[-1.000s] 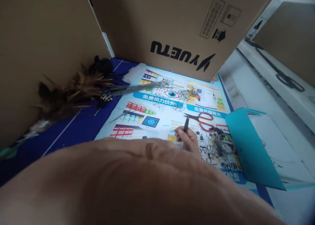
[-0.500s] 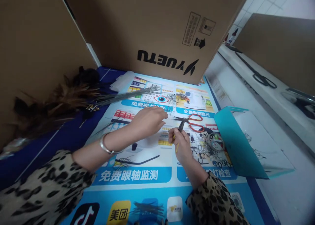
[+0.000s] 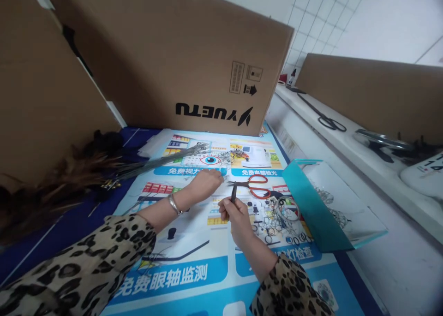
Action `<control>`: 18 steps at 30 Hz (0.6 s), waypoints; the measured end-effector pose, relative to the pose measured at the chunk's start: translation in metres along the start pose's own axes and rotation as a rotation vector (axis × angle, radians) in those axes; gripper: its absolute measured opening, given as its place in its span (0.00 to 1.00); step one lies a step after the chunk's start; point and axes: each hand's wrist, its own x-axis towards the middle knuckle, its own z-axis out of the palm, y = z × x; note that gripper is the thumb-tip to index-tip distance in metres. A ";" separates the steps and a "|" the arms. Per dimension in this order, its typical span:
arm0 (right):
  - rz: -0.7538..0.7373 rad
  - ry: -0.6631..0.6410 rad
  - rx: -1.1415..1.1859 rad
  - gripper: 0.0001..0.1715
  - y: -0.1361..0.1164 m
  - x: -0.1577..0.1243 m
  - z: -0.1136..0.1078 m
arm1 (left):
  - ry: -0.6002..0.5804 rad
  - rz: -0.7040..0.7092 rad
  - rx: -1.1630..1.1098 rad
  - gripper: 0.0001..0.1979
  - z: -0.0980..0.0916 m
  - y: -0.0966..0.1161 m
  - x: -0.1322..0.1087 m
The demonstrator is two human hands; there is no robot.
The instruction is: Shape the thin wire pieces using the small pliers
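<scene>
My right hand point(image 3: 239, 220) is closed around a pair of pliers point(image 3: 234, 193), whose dark, narrow jaws point up and away from me. My left hand point(image 3: 206, 186) reaches forward with its fingers drawn together at a small heap of fine wire pieces point(image 3: 226, 158); what sits between the fingertips is too small to make out. Just beyond the pliers lie red-handled scissors point(image 3: 259, 187), blades toward the left. To the right of my right hand are scattered small dark rings and wire loops point(image 3: 272, 223), with a larger round coil point(image 3: 289, 208) among them.
A large cardboard box point(image 3: 207, 67) stands behind the printed mat point(image 3: 166, 279). A teal box point(image 3: 314, 210) with wire pieces is open at right. Long thin wires point(image 3: 166, 159) and brown feathers point(image 3: 62, 182) lie left. A white ledge point(image 3: 311, 108) carries another pair of scissors point(image 3: 330, 123).
The view has tilted up and shifted right, so the scene sits lower and further left. Both hands stay near the same things, the right still gripping the pliers.
</scene>
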 end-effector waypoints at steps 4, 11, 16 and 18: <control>-0.038 0.021 0.008 0.14 0.003 0.001 -0.001 | 0.010 0.024 0.003 0.08 0.002 -0.003 0.003; -0.087 0.052 0.033 0.14 0.006 0.002 -0.002 | -0.005 0.070 -0.043 0.07 -0.006 0.014 -0.034; -0.082 0.058 0.019 0.15 0.007 0.003 -0.003 | -0.059 0.005 -0.114 0.08 -0.016 0.019 -0.075; -0.085 0.062 0.009 0.15 0.008 0.004 -0.004 | -0.069 -0.040 -0.160 0.10 -0.025 0.011 -0.094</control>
